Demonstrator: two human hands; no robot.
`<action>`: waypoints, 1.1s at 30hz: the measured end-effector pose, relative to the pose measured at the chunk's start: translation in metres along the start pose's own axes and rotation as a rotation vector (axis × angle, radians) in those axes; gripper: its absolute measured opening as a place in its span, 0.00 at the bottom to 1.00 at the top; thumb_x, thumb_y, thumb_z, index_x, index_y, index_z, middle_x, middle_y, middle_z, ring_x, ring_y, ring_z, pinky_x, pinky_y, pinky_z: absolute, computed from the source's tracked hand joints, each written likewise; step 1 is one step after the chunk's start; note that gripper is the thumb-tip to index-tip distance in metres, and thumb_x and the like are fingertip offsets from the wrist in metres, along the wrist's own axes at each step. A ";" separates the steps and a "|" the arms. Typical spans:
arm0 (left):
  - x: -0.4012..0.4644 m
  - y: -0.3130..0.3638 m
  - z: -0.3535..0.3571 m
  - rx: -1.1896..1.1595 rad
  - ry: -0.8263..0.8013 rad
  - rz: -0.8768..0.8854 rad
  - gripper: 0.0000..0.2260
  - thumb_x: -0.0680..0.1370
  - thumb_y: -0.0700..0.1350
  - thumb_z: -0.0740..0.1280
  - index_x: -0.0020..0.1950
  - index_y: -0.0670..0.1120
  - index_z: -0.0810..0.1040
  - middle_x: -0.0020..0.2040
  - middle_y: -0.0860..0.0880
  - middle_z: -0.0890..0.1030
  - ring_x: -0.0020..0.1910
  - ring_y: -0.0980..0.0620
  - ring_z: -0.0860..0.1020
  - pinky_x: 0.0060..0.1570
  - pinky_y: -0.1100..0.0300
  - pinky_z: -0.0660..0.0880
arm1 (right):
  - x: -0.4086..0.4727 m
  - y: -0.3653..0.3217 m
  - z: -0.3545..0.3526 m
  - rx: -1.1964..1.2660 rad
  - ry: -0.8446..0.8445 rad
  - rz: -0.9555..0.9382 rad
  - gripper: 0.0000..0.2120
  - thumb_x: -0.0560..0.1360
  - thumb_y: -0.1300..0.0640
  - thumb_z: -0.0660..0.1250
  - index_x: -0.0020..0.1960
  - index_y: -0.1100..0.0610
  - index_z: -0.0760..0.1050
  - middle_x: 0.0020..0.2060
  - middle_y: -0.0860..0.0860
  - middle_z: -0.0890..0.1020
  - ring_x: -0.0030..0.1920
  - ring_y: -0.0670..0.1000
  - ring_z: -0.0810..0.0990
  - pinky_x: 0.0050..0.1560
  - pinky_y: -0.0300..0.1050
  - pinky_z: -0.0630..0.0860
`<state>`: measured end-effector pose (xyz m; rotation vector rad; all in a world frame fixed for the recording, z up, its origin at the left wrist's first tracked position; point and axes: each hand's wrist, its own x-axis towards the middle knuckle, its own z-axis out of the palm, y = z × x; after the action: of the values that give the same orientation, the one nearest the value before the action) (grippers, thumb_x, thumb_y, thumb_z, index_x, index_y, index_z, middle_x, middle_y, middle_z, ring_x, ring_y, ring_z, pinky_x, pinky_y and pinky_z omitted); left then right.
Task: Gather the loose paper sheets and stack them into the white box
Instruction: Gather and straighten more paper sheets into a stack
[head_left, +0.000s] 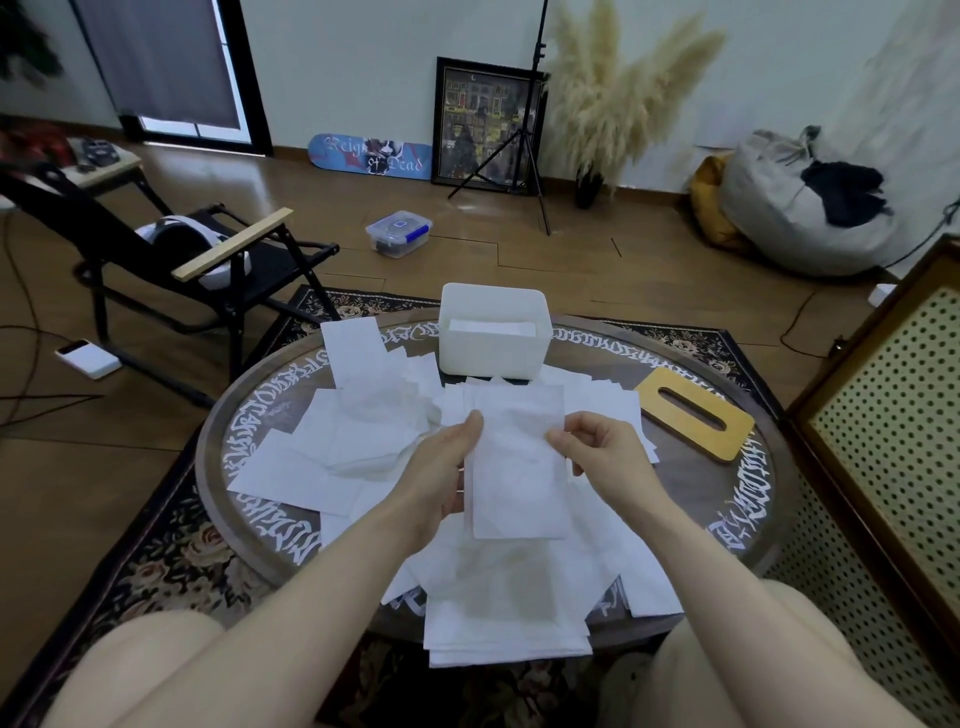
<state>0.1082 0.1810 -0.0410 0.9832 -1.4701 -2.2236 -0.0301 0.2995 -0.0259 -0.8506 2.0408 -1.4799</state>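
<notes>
Hands meet over the middle of the round tabletop (691, 470), both pinching one sheet (514, 478) held up lengthwise. The left hand (441, 467) grips the sheet's left edge, thumb on top and fingers curled behind; the right hand (605, 449) closes on its right edge near the top corner. More loose sheets (332, 452) lie scattered and overlapping across the tabletop, with a pile (506, 618) hanging over the near rim. The white box (493, 327) stands at the far edge, open, with white paper already inside. A wooden lid (696, 413) with a slot lies flat to the right of the box, near the sheets.
</notes>
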 end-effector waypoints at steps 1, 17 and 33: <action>-0.001 -0.001 0.000 0.039 -0.016 0.016 0.11 0.80 0.52 0.63 0.56 0.49 0.79 0.53 0.49 0.84 0.51 0.47 0.83 0.52 0.49 0.79 | 0.000 0.000 0.000 0.004 -0.001 0.003 0.08 0.76 0.63 0.67 0.39 0.58 0.78 0.23 0.44 0.75 0.24 0.41 0.68 0.29 0.31 0.66; 0.000 0.002 -0.010 0.077 -0.003 0.066 0.08 0.79 0.40 0.65 0.55 0.50 0.79 0.53 0.50 0.84 0.51 0.47 0.83 0.51 0.49 0.80 | 0.001 0.002 -0.001 -0.002 -0.348 0.282 0.14 0.73 0.53 0.72 0.54 0.59 0.80 0.40 0.50 0.80 0.32 0.46 0.71 0.32 0.38 0.59; -0.002 0.005 -0.023 0.211 0.199 0.154 0.08 0.77 0.34 0.65 0.51 0.45 0.79 0.48 0.46 0.82 0.44 0.49 0.80 0.39 0.58 0.75 | 0.001 0.005 0.003 0.021 -0.146 0.098 0.01 0.74 0.66 0.69 0.46 0.63 0.79 0.31 0.56 0.79 0.25 0.44 0.71 0.26 0.29 0.66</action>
<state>0.1246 0.1638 -0.0416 1.0796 -1.6508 -1.8355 -0.0293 0.2981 -0.0313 -0.8138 1.9279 -1.3443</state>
